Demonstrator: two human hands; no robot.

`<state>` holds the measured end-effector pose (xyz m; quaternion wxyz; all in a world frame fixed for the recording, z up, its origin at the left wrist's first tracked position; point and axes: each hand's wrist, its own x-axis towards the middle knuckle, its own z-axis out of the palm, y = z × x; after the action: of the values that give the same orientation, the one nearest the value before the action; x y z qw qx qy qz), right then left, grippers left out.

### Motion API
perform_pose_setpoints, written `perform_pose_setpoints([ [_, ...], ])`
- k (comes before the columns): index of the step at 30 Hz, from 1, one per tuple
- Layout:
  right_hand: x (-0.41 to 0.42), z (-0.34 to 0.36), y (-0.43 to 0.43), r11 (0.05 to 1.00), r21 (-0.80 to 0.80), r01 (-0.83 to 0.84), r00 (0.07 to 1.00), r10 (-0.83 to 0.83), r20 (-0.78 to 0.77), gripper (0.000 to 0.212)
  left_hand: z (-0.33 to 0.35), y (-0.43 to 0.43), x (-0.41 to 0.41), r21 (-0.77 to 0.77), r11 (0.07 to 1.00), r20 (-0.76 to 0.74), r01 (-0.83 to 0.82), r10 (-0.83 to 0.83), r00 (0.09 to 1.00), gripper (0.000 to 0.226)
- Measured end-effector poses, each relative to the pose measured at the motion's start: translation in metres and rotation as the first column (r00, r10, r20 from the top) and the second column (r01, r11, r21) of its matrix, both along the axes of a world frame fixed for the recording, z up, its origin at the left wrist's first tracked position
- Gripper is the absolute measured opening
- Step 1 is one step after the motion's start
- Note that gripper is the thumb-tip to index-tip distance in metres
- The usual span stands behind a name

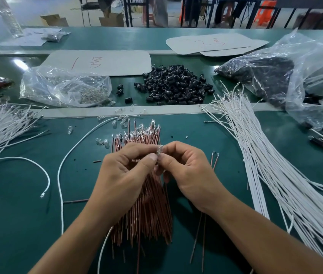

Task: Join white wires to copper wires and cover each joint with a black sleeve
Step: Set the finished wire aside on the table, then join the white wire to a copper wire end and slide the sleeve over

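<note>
- On the table (28,224), bundled copper wires (148,214) lie under the hands.
- Above them, left hand (125,169) and right hand (188,169) pinch one clear bulb (160,150) with curled fingertips.
- At right, white wires (275,165) fan out.
- Farthest, sleeves (176,86) lie heaped.

This is a factory workroom. A long green counter (192,133) holds big piles of the same small parts: white wires (265,155), copper wires (146,214), black sleeves (176,84) and a clear bag (57,82) of tiny bulbs. Cardboard boxes (54,20) sit behind.
</note>
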<state>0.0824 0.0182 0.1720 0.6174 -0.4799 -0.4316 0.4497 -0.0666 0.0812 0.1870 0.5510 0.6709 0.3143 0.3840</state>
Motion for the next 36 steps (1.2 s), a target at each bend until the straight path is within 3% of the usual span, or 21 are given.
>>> perform_pose_setpoints([
  [2, 0.0, 0.0, 0.0, 1.0, 0.011, 0.021, 0.999, -0.022, 0.035, 0.012, 0.0, -0.001, 0.0, 0.078, 0.997, -0.031, -0.019, 0.022, 0.999, 0.014],
  [4, 0.0, 0.0, -0.001, 1.0, 0.009, 0.024, 0.999, -0.024, 0.034, 0.01, 0.001, -0.003, 0.003, 0.044, 0.998, -0.001, -0.053, 0.054, 0.999, 0.015],
  [7, -0.002, -0.001, -0.001, 1.0, 0.019, -0.012, 1.0, 0.012, -0.007, 0.007, 0.007, -0.008, 0.005, -0.243, 0.97, 0.203, -0.028, 0.079, 0.976, 0.013],
  [9, -0.004, 0.0, -0.001, 0.997, 0.051, -0.05, 0.998, 0.052, -0.036, 0.008, 0.011, -0.008, 0.005, -0.445, 0.891, 0.338, 0.093, 0.071, 0.938, 0.013],
  [14, -0.006, 0.002, -0.001, 0.994, 0.105, -0.03, 0.984, 0.047, -0.169, 0.012, 0.015, -0.003, 0.003, -0.622, 0.752, 0.426, 0.217, 0.092, 0.9, 0.015],
  [27, -0.005, 0.004, 0.001, 0.999, 0.05, -0.02, 0.981, 0.03, -0.191, 0.005, 0.01, -0.006, 0.005, -0.582, 0.797, 0.38, 0.162, 0.091, 0.92, 0.014],
  [36, -0.007, 0.005, -0.001, 1.0, -0.016, -0.017, 0.989, 0.015, -0.144, 0.006, 0.012, -0.009, 0.008, -0.571, 0.79, 0.433, 0.225, 0.057, 0.9, 0.009],
])
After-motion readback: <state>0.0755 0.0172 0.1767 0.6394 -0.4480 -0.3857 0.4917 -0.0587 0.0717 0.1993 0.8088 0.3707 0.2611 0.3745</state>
